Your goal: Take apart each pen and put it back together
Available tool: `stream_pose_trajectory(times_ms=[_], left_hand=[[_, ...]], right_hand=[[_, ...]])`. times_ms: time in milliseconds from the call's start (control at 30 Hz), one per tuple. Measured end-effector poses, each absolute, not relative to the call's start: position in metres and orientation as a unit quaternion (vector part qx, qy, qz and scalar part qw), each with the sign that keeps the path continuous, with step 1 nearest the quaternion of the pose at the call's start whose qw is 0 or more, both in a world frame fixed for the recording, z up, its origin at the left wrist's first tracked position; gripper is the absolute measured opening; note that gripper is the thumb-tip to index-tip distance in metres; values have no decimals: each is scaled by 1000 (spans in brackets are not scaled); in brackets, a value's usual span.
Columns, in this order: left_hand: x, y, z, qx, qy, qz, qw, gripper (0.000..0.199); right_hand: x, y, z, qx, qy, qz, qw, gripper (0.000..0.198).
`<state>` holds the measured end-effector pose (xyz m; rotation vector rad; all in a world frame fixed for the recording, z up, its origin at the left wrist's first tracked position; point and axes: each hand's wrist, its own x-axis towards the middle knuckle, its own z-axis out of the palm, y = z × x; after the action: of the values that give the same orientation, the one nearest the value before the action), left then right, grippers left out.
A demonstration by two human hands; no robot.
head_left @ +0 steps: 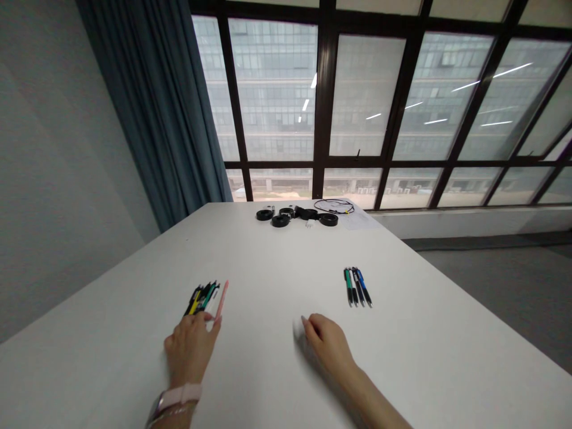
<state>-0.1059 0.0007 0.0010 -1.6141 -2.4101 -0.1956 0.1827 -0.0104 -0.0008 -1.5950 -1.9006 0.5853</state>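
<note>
At the left, a bunch of several pens (203,298) lies side by side on the white table, with yellow, black, green and white among them. A pink pen (222,300) lies along its right side. My left hand (190,347) is curled over their near ends, thumb against the pink pen; the fingertips are partly hidden. My right hand (328,342) is closed in a loose fist just over the table, and no object shows in it. Beyond it to the right, a row of several pens (356,287) in green, white, black and blue lies with tips toward me.
Several black tape-like rolls (280,221) sit at the table's far end, with a small white item (310,223) among them. A coiled black cable (334,207) rests on paper (360,221) there. Behind are a blue curtain (156,107) and large windows.
</note>
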Motion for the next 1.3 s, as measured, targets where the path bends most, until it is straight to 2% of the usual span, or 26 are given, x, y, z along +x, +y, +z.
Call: stream_pose_trajectory(times_ms=[267, 433, 700, 1000, 1167, 1300], left_hand=[[-103, 3, 1, -596, -794, -50, 113, 40], [-94, 1, 4, -624, -769, -83, 108, 40], [-13, -10, 4, -731, -640, -179, 156, 29], [31, -10, -6, -766, -613, -160, 114, 17], [36, -8, -8, -773, -611, -152, 85, 17], [31, -11, -5, -773, -607, -165, 89, 26]], right_hand=[[183, -11, 1, -602, -711, 222, 288, 36], [183, -11, 2, -598, -714, 234, 280, 36], [181, -10, 1, -601, -712, 239, 274, 37], [182, -9, -5, -608, -712, 222, 272, 37], [184, -7, -6, -613, -710, 218, 269, 36], [184, -6, -6, -619, -708, 212, 264, 37]])
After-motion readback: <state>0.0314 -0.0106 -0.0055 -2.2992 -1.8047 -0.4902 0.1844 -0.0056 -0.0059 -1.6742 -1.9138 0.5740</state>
